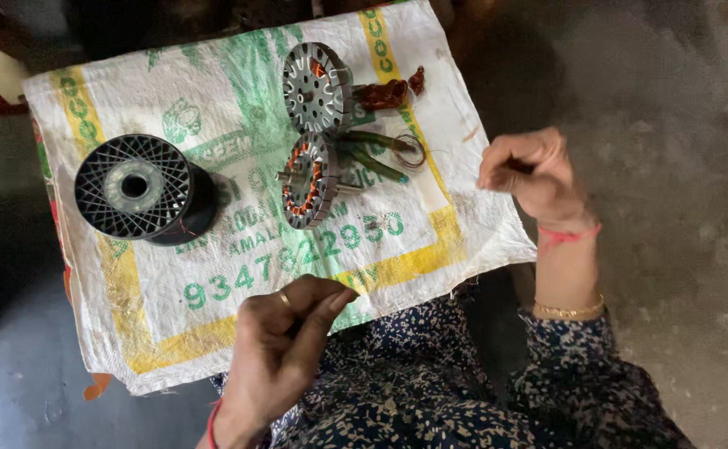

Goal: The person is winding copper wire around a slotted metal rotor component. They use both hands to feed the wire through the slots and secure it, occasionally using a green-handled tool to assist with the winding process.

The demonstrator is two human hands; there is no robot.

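Between my two hands runs a strand of fine wire, too thin to make out along most of its length, so I judge it mainly from how my fingers are set. My left hand (285, 345) is low, over the near edge of the woven plastic sack (214, 108), thumb and forefinger pressed together in a closed pinch as if on the strand. My right hand (530, 175) is out past the sack's right edge, its grip curled shut around something dark and small; I cannot tell what it is. The hands are well apart, which keeps anything stretched between them taut and clear of the clutter.

On the sack, just beyond my left hand, stands a round stator core (307, 180) on edge, with copper windings showing in its slots. A second stator core (316, 87) stands just behind it, its slots mostly bare metal. Beside them lie a bundle of reddish-brown coil wire (385, 93) and some green sleeved leads (372, 154) ending in a small loop. To the left, well apart, sits a black wire spool (143, 189) on its side. The sack is spread flat, I judge to keep small parts off the floor (672, 166).
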